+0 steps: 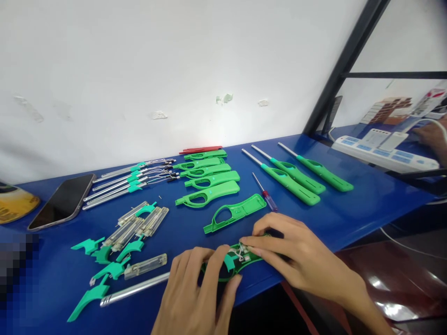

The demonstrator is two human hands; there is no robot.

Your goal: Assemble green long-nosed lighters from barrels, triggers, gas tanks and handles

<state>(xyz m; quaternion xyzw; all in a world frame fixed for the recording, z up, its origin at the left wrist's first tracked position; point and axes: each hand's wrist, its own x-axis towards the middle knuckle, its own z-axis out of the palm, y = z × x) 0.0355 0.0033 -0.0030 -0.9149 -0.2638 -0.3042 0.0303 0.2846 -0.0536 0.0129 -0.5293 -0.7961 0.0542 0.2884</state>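
A green gas lighter (239,267) lies opened near the table's front edge, with white wires and a teal trigger showing in its half shell. Its long metal tube (134,288) points left. My left hand (195,288) is closed around the handle at the tube end. At the other end, my right hand (296,256) grips the shell, its fingertips pressed together on the parts inside. Those fingertips partly hide what they touch. Just behind lies an empty green half shell (240,211), and a small screwdriver (266,195) rests beyond it.
Teal triggers (92,295) and clear fuel tanks (146,266) are scattered left. Behind them are wired metal tubes (118,184) and a phone (63,200). Several green shells (209,193) lie mid-table; assembled lighters (296,186) lie right. A power strip (384,153) stands beyond the black frame (344,70).
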